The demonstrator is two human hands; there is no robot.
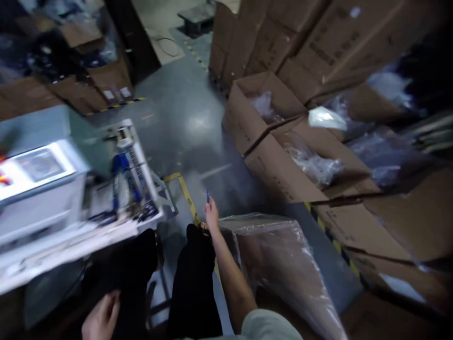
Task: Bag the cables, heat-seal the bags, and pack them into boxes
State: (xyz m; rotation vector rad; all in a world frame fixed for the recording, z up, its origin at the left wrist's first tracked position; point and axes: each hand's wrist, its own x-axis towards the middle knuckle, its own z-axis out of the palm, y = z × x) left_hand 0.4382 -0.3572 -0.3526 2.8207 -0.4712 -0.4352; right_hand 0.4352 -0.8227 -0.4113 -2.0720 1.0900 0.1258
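My right hand (211, 215) is stretched out ahead, beyond my knee. Its fingers are closed round a slim, dark, pen-like object with a blue tip (207, 193), whose exact kind is blurred. Below that forearm stands a carton lined with clear plastic (272, 250). My left hand (102, 317) is low, near my dark-clothed thigh, with its fingers curled; whether they hold anything is hidden. At my left is a white workbench (116, 232), bearing blue-handled tools (122, 177) and a grey-green machine with a lit panel (42, 165).
Open cartons (279, 165) with clear plastic bags stand along the right, with stacked boxes (269, 42) behind. More filled boxes (106, 78) are at the far left. Yellow tape (187, 196) marks the grey floor (191, 127). A low dark platform (196, 16) lies at the back.
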